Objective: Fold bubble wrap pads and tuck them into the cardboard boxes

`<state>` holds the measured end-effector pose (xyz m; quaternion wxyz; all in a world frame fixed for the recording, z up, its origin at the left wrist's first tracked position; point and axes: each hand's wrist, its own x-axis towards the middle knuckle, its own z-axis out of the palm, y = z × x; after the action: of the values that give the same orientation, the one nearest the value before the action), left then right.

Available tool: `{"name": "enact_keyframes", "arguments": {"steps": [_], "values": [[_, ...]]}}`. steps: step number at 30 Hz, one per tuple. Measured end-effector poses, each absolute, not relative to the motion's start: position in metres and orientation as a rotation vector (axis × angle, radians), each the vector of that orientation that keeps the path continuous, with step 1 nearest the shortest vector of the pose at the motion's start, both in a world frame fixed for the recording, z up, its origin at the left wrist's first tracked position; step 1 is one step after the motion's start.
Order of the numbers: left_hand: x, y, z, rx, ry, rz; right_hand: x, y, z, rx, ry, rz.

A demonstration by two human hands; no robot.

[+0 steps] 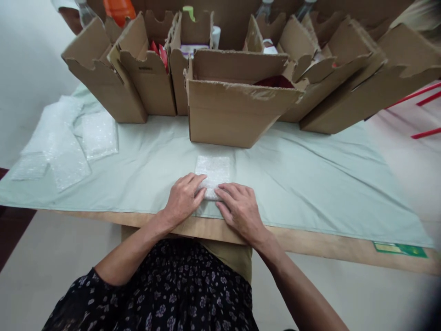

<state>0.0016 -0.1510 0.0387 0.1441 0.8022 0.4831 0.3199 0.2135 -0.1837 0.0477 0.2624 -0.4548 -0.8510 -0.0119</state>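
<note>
A small flat square of bubble wrap (214,168) lies on the green cloth (155,151), close to the table's front edge. My left hand (184,195) holds its left near side, thumb and fingers bent at the edge. On the right near side, my right hand (241,207) grips it in the same way, with the fingertips resting on top. Whether anything is wrapped inside the bubble wrap cannot be made out.
Behind the hands stands an open cardboard box (223,112) with something dark red inside. More open cardboard boxes (155,87) form a curved row behind it. Several bubble wrap pieces (65,147) lie at the left. A green card (399,249) is on the wooden front edge.
</note>
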Motion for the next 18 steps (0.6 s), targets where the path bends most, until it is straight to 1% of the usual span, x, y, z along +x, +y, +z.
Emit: {"name": "enact_keyframes", "arguments": {"steps": [3,8,10,11,15,18], "values": [[-0.001,-0.158,0.046,2.414,1.352,0.996,0.216,-0.179,0.042,-1.261,-2.289,0.047],[-0.011,-0.168,0.057,2.477,1.098,0.973,0.224,-0.181,0.045,-1.29,-2.162,0.451],[-0.012,-0.166,0.055,2.408,1.121,0.94,0.225,-0.183,0.049,-1.322,-2.119,0.506],[-0.012,-0.163,0.054,2.377,1.155,0.912,0.224,-0.184,0.051,-1.341,-2.099,0.462],[-0.004,-0.15,0.047,2.353,1.324,0.785,0.218,-0.186,0.056,-1.331,-2.113,0.107],[0.001,-0.145,0.046,2.369,1.437,0.769,0.212,-0.183,0.053,-1.287,-2.273,0.013]]}}
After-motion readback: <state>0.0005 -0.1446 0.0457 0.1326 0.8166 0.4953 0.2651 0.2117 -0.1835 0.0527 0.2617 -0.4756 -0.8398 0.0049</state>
